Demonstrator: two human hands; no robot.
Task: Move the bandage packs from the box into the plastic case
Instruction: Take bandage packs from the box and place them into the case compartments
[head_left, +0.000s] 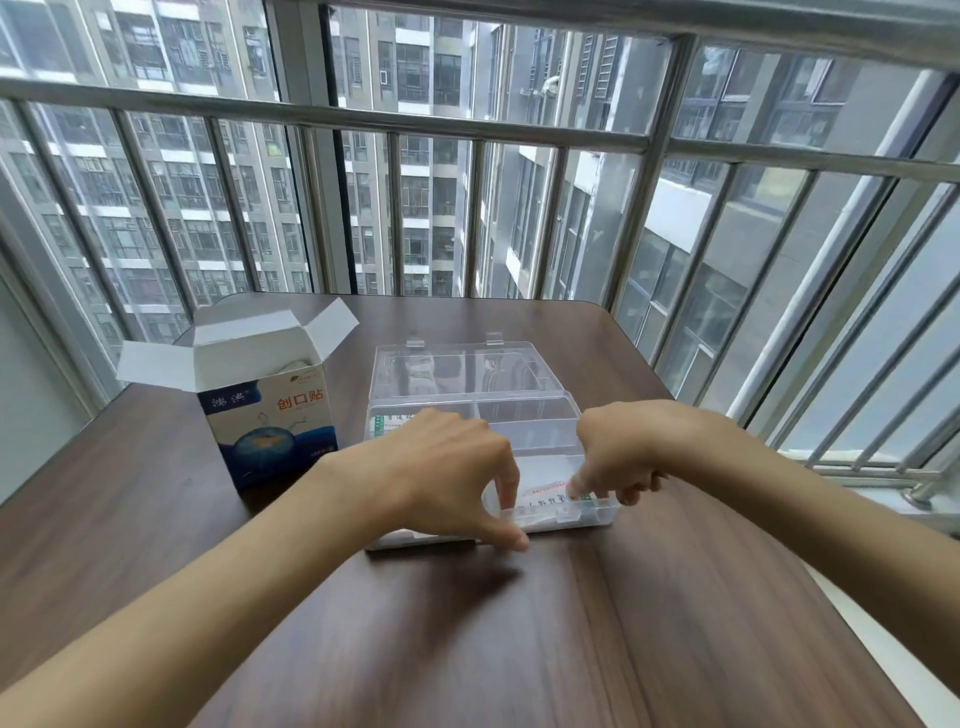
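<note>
Both forearms reach in from the near edge of the dark wooden desk (675, 623) toward the clear plastic case (545, 421), which sits about mid-desk with its lid (457, 366) thrown back toward the far edge. At the case's near rim the left hand (447, 467) is curled over the left half, its thumb down on the desk by the front wall and a finger hooked over the rim, gripping the case. On the right side the right hand (618, 457) has its fingers bent down into the near compartment, pinching a white bandage pack (545, 475) with printed lettering that lies inside. Another pack (382, 423) with green print shows in the case's left compartment, mostly hidden behind the left hand. Just left of the case, toward the left edge, the bandage box (270, 415) stands upright, white and blue, flaps open.
</note>
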